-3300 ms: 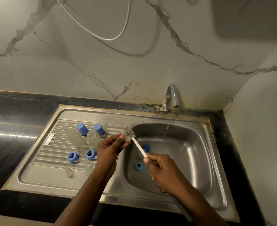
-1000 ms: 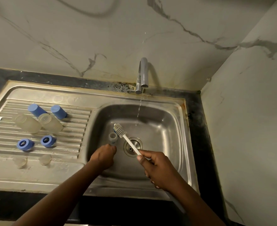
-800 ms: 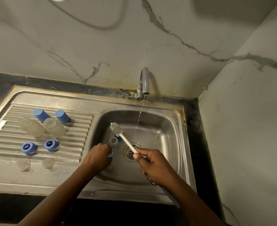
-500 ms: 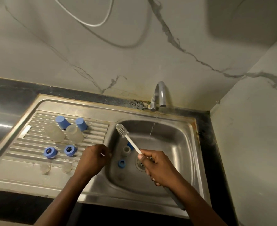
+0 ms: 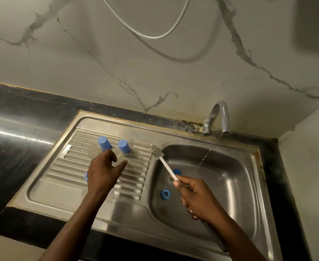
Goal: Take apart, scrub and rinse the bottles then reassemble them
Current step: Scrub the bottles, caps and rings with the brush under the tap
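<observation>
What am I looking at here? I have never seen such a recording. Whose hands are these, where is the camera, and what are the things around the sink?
There is no machine here. A person wears one camera on the head, looking forward and down, so you see that person's own two hands. The right hand holds a white bottle brush. The left hand reaches over the ribbed drainboard, with fingers and thumb on either side of a clear bottle; whether it grips it yet I cannot tell. Behind it stand two blue caps. In the basin lie a blue ring and another blue piece. A thin stream of water runs from the tap.
</observation>
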{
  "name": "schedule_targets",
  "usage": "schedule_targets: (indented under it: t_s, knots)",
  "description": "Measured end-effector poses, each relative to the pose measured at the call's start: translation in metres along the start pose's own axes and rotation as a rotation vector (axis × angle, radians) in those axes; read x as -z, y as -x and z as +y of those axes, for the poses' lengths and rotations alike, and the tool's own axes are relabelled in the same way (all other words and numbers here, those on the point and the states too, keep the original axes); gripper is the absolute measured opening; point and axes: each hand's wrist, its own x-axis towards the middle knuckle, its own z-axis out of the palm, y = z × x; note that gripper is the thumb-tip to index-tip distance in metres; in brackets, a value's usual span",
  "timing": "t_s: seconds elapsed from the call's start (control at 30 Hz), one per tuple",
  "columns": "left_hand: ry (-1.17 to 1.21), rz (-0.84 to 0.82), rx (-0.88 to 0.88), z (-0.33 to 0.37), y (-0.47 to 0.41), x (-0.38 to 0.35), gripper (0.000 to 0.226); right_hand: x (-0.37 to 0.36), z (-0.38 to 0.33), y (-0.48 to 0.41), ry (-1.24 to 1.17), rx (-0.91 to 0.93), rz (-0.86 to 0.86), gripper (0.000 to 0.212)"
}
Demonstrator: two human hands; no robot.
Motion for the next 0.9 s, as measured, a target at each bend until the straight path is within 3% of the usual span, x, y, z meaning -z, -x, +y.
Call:
schedule_targets:
  t_s: [0.1,0.27,0.5,0.7,0.9]
  knots:
    - [0.056,0.038,0.021,-0.006,-0.007,0.002,0.048,-0.003,-0.002,0.001,-0.007,-0.006,-0.003,0.023]
    - [0.117,-0.052,0.063,-0.02,-0.012,-0.011,0.078,-0.007,-0.004,0.005,-0.007,-0.011,0.007,0.022]
    - [0.113,-0.071,0.111,-0.022,-0.009,-0.019,0.077,-0.005,-0.007,0.013,-0.045,-0.006,0.004,0.025]
    - [0.037,-0.049,0.028,-0.018,-0.017,-0.017,0.065,-0.002,-0.006,0.018,-0.054,-0.008,0.022,0.025]
    - [-0.133,-0.11,-0.048,0.002,-0.052,-0.015,0.067,-0.004,-0.007,0.019,-0.049,-0.019,0.022,0.024]
